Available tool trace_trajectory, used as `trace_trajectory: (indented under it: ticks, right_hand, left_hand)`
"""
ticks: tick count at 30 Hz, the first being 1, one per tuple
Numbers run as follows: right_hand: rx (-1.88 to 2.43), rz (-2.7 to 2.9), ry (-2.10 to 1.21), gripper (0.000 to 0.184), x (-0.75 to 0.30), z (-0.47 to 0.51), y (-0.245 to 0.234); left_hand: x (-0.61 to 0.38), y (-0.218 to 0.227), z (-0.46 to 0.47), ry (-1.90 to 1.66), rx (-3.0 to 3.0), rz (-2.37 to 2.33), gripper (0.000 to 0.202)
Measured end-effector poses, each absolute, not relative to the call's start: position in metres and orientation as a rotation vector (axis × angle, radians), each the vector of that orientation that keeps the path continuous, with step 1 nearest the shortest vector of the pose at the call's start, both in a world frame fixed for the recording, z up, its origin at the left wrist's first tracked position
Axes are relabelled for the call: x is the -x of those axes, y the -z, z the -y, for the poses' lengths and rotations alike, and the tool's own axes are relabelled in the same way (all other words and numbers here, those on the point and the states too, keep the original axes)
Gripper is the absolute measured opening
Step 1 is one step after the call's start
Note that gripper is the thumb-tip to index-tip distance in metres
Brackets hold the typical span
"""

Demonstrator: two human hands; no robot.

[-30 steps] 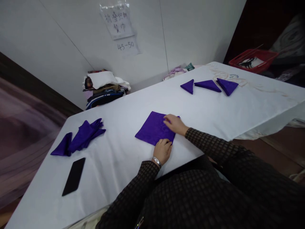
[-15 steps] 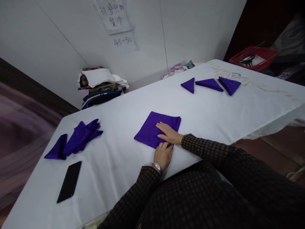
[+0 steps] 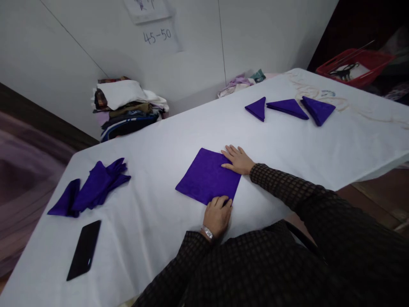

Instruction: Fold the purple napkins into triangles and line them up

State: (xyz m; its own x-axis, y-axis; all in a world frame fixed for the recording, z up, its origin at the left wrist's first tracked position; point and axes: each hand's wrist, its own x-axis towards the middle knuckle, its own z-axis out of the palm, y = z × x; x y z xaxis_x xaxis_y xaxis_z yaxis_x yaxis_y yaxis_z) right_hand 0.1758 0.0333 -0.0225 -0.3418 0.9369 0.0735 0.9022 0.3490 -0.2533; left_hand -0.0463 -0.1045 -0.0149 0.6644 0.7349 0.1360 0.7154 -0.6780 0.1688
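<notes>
A purple cloth napkin (image 3: 207, 177), folded into a flat square, lies on the white tablecloth in front of me. At its near corner my left hand (image 3: 217, 216), with a silver band at the wrist, is closed with bent fingers on the edge of the cloth. My right hand (image 3: 239, 161) lies flat with spread fingers over the far right corner, pressing on the cloth and covering that corner.
Crumpled purple napkins (image 3: 99, 183) and a black phone (image 3: 84, 250) lie to the left. Three folded purple napkins, one a small triangle (image 3: 257, 109), lie at the far right. Beyond the table are stacked clothes (image 3: 128, 106) and a red basket (image 3: 361, 76).
My right hand has slid away from my left hand, up to the napkin's far right corner. My left hand stays at the near corner. The view has shifted slightly.
</notes>
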Motion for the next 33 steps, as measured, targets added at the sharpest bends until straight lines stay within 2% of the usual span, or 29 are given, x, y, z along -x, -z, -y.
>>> trace_trajectory:
  ticks: [10,16,24,29,33]
  right_hand:
    - [1.732,2.421,-0.197,0.084,-0.181,-0.039,0.023]
    - [1.743,2.438,-0.168,0.082,-0.181,-0.04,0.023]
    - [1.769,2.436,-0.183,0.083,-0.181,-0.042,0.024]
    - [1.764,2.429,-0.166,0.084,-0.181,-0.041,0.027]
    - [1.742,2.428,-0.122,0.082,-0.183,-0.042,0.032]
  left_hand:
    - [0.044,0.005,0.099,-0.395,-2.595,-1.175,0.024]
    - [0.021,-0.016,0.07,-0.592,-2.502,-1.33,0.031]
    - [-0.009,0.009,0.065,-0.17,-2.625,-1.527,0.058]
    - [0.008,0.014,0.082,-0.118,-2.557,-1.629,0.079]
    - [0.02,0.013,0.1,-0.117,-2.567,-1.609,0.085]
